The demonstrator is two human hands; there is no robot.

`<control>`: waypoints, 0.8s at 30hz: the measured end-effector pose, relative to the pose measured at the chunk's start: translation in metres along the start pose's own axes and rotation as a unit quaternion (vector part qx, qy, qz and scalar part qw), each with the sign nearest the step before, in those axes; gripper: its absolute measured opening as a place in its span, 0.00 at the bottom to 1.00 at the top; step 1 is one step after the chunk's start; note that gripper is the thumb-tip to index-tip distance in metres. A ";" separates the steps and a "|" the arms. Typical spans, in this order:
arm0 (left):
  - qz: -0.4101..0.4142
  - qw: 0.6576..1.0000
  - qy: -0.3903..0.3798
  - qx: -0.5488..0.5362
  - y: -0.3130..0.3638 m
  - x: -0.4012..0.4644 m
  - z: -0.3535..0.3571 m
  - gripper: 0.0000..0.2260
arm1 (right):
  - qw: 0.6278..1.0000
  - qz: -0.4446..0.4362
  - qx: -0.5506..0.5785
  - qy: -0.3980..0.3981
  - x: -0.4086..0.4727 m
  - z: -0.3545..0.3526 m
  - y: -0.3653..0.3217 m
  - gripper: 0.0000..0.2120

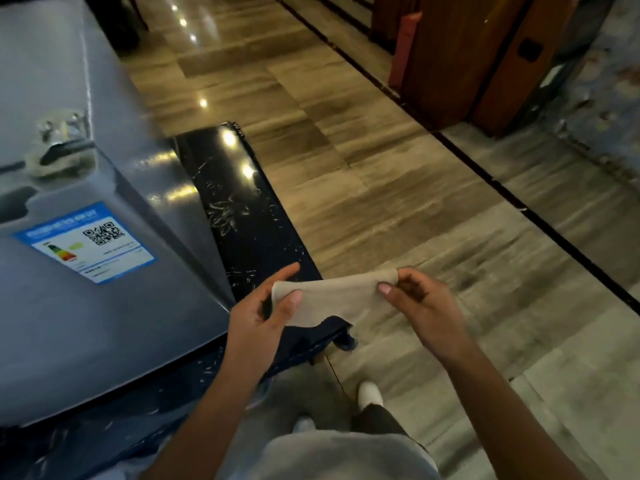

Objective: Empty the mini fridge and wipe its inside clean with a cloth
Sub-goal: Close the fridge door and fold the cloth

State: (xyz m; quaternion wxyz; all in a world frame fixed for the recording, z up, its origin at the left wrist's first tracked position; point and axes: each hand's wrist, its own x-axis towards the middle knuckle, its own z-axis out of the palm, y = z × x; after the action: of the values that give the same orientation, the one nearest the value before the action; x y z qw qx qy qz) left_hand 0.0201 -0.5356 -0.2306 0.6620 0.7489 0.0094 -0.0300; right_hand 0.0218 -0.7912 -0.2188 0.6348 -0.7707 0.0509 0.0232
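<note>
- Mini fridge (79,306): grey cabinet at the left of our view, seen from above; its door is closed, its top carries a metal hinge bracket (64,136) near the door line.
- Energy label (86,242): blue-bordered sticker with a QR code and coloured rating bars, stuck on the fridge's door face below the recessed handle notch.
- Cloth (332,299): small beige piece, held stretched in the air between our two hands, to the right of the fridge's front corner and not touching it.
- Left hand (266,306): we pinch the cloth's left edge between thumb and curled fingers, with the forefinger pointing straight out past the cloth.
- Right hand (419,299): we pinch the cloth's upper right corner between thumb and forefinger; the other fingers are curled behind.
- Black platform (242,209): glossy dark slab with white scuff marks, under and beside the fridge, jutting out to its right.
- Floor (398,188): polished brown-grey striped tiles with a dark inlay line, reflecting ceiling lights.
- Wooden furniture (467,53): brown panels at the upper right, standing on the floor.
- Shoes (370,394): white, on the floor below our hands.
</note>
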 end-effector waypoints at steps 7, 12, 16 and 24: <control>0.000 0.993 0.103 0.059 0.014 0.052 0.026 0.08 | 0.984 -0.038 -0.016 -0.172 0.103 -0.030 -0.018 0.03; -0.014 0.982 0.168 0.082 0.018 0.072 0.046 0.06 | 0.971 -0.038 -0.012 -0.236 0.155 -0.039 -0.016 0.08; -0.046 0.970 0.236 -0.038 0.017 0.083 0.065 0.07 | 0.971 -0.041 -0.023 -0.233 0.185 -0.034 -0.013 0.18; -0.119 0.951 0.286 -0.015 -0.017 0.078 0.070 0.13 | 0.943 -0.016 -0.090 -0.321 0.216 -0.023 0.019 0.12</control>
State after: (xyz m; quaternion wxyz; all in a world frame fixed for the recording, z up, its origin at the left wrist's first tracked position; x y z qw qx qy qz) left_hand 0.0946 -0.6048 -0.2604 0.6345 0.7094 0.2875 0.1074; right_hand 0.2341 -0.8285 -0.2547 0.5458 -0.7769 -0.1703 0.2635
